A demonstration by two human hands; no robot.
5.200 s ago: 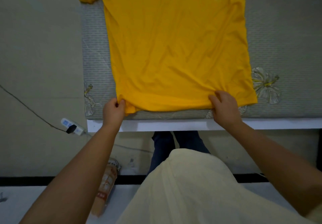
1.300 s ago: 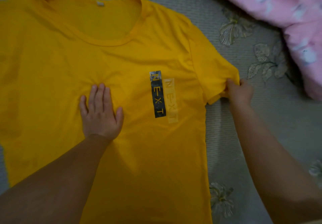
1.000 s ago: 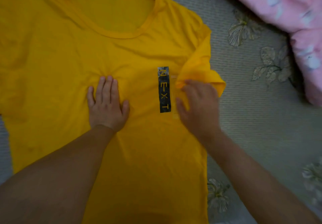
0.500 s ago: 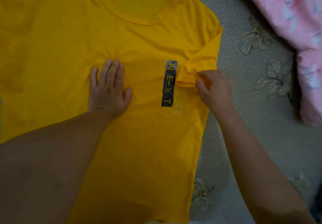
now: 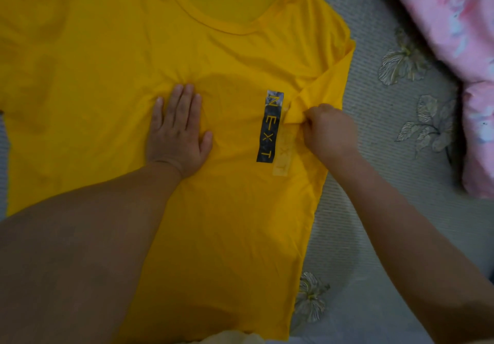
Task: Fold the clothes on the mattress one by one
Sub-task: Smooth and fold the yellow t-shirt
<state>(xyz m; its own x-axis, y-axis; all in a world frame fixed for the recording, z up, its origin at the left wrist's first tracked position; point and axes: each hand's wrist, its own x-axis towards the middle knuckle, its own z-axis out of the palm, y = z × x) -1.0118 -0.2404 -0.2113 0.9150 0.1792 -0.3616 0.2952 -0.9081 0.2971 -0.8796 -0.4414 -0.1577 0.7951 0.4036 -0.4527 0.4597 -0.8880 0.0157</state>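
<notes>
Pinching the hem of the folded-in sleeve [image 5: 319, 95], the right hand [image 5: 330, 133] has its fingers curled tight round that bit of yellow cloth, right next to the dark NEXT print [image 5: 270, 127]. Compared with half a second ago it's basically the same grip, just with the sleeve edge tugged slightly closer to the print, and the pale second print [image 5: 283, 153] peeks out below the fist. A bit over a second back that sleeve was still stretched out flat toward the mattress's right side, so the fold inward is the real change. The left hand [image 5: 177, 132] hasn't budged: palm down, fingers straight and close together, thumb out, pressing flat on the chest of the yellow t-shirt [image 5: 227, 223], with little wrinkles fanning out from the fingertips. The shirt lies face up and spread across the grey flower-patterned mattress [image 5: 374, 210], neckline toward the far edge, its left part running out of view. Off by the far right corner there's a pink floral blanket [image 5: 459, 22] bunched up, well apart from the shirt. Both forearms come in from the near edge, and the left one covers a good chunk of the shirt's lower body, so I can't tell how the bottom hem lies there.
</notes>
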